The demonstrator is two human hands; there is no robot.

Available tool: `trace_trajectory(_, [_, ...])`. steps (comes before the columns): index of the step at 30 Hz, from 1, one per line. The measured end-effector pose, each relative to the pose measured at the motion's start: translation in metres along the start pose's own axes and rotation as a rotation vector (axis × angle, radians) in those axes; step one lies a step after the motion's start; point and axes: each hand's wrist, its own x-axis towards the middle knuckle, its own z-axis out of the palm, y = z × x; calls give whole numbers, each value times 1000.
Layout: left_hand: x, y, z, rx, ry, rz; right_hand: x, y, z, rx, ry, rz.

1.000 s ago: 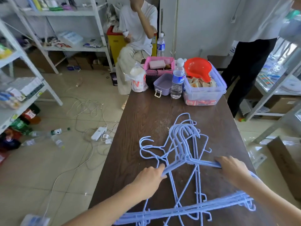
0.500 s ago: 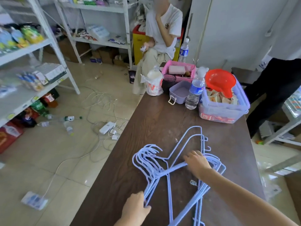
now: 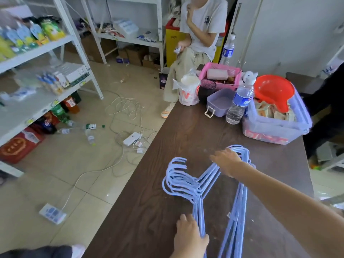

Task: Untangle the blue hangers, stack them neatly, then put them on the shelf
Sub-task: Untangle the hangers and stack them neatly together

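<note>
We work at a dark wood-grain table (image 3: 149,211). Nearest to us, our left hand (image 3: 189,237) closes its fingers around the near bars of the blue hangers (image 3: 197,185), which lie flat on the table in one gathered bundle, hooks pointing left. Our right hand (image 3: 226,161) lies spread and flat on the far end of the bundle, pressing and not gripping.

Farther on the table stand a water bottle (image 3: 240,103) with a blue label, a small lilac tub (image 3: 218,103), a clear bin (image 3: 277,127) with a red bowl (image 3: 273,92) on top, a pink basket (image 3: 221,75) and a white bag (image 3: 189,92) with red letters; we cannot read them.

To the left, the tiled floor (image 3: 55,174) has white cables, a power strip (image 3: 52,213) and lying bottles. White shelves (image 3: 61,43) hold packets and boxes. Behind, a seated person (image 3: 197,38) in a white shirt is before a yellow bin (image 3: 174,41); its dark writing is too blurred.
</note>
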Motion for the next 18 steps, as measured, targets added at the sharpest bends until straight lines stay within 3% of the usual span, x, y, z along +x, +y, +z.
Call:
trace_trajectory(2, [6,3,8,23,-21,-34,10,-12,17,-91,-57,-45])
trace_trajectory(5, [7,8,19,-103,-29,-113,15,-17,25,-109,-19,-97])
trace_trajectory(10, [9,13,22,-196,51,-256,15,-17,27,-210,-61,-182])
trace_trajectory(14, [12,11,21,-125,19,-202,2,-13,24,-279,-132,-199])
trace_trajectory(18, [13,6,24,-103,18,-131,-30,1,17,-330,-80,-195])
